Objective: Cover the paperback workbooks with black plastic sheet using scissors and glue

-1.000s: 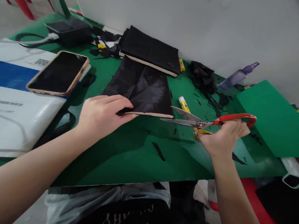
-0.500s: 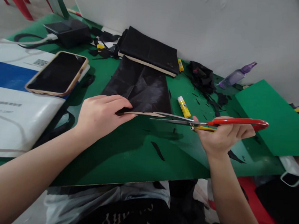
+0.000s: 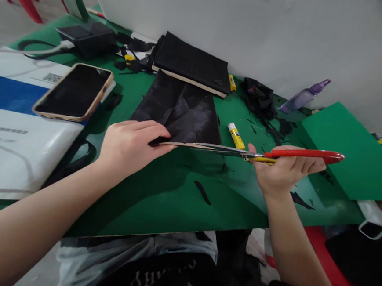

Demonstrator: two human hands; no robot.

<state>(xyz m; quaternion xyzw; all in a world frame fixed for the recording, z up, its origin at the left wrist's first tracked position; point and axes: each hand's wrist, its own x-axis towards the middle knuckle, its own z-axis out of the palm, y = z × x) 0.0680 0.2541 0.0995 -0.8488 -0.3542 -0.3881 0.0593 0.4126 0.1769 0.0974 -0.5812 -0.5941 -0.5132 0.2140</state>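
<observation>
My left hand point(image 3: 134, 149) pinches the near edge of a creased, thin black sheet point(image 3: 193, 112) with whitish smears. A narrow pale strip shows along that edge, from my fingertips towards the blades. My right hand point(image 3: 276, 174) is wrapped round the scissors point(image 3: 305, 155), which have red handles with a yellow part below. Their blades point left along the sheet's near edge and lie nearly closed; whether they bite into it I cannot tell. The sheet's far end meets a black-covered book point(image 3: 193, 64). Just beyond the blades lies a yellow glue stick point(image 3: 237, 137).
At left, a phone point(image 3: 74, 92) lies on a white and blue plastic package point(image 3: 8, 146), with a black box point(image 3: 88, 40) behind. Black scraps point(image 3: 202, 192) dot the green table. Right are a purple bottle point(image 3: 300, 101) and a green board point(image 3: 352, 151); a grey wall point(image 3: 253, 29) bounds the back.
The scissor blades have closed from slightly apart to nearly together at the sheet's edge. My left hand keeps its grip in almost the same place.
</observation>
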